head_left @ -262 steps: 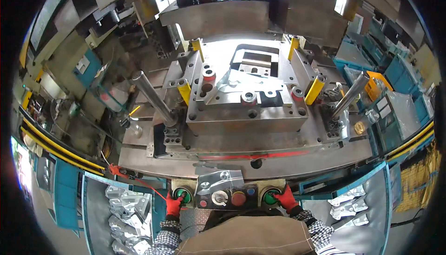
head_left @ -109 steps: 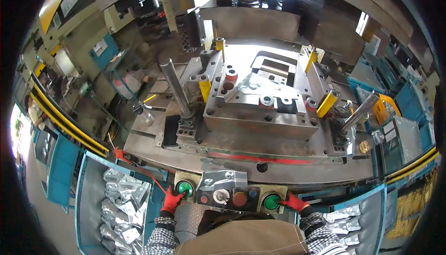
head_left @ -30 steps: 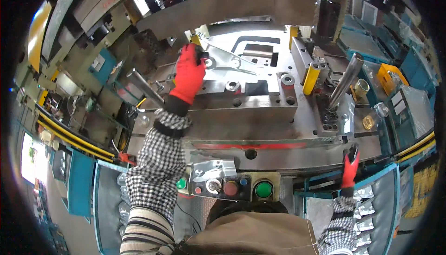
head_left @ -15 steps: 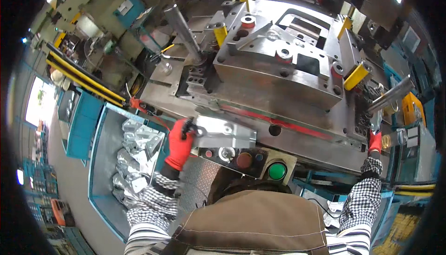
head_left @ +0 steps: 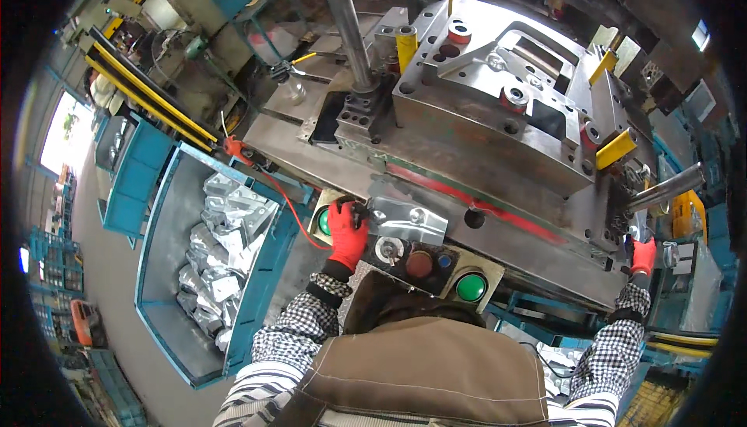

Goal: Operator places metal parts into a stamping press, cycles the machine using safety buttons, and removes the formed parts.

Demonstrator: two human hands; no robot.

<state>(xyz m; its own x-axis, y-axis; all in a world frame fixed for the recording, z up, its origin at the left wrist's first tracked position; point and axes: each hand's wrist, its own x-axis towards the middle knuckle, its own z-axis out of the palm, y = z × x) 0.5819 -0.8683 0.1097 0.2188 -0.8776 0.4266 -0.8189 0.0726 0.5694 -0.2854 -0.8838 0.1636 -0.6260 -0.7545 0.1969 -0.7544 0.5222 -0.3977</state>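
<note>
My left hand [head_left: 348,228], in a red glove with dark fingertips, is closed on the left end of a shiny stamped sheet-metal part [head_left: 410,220]. The part lies level along the die's front edge, above the control panel [head_left: 412,259]. A green push button [head_left: 324,222] sits just left of that hand, partly covered. My right hand [head_left: 643,256], also red-gloved, reaches to the right end of the press bed; its fingers close around something shiny that I cannot make out. Between them stands the large steel die [head_left: 482,135], with another shiny sheet part [head_left: 486,71] on top.
A blue bin [head_left: 148,283] with several stamped metal parts stands at left. Steel guide posts [head_left: 350,34] rise at both sides of the die. A red cable [head_left: 292,205] runs down beside the panel. Another green button [head_left: 471,287] is at the panel's right end.
The view has shifted, with the die now further right. My left hand has moved right with the metal part, which lies closer along the die's front. My right hand stays by the bed's right end.
</note>
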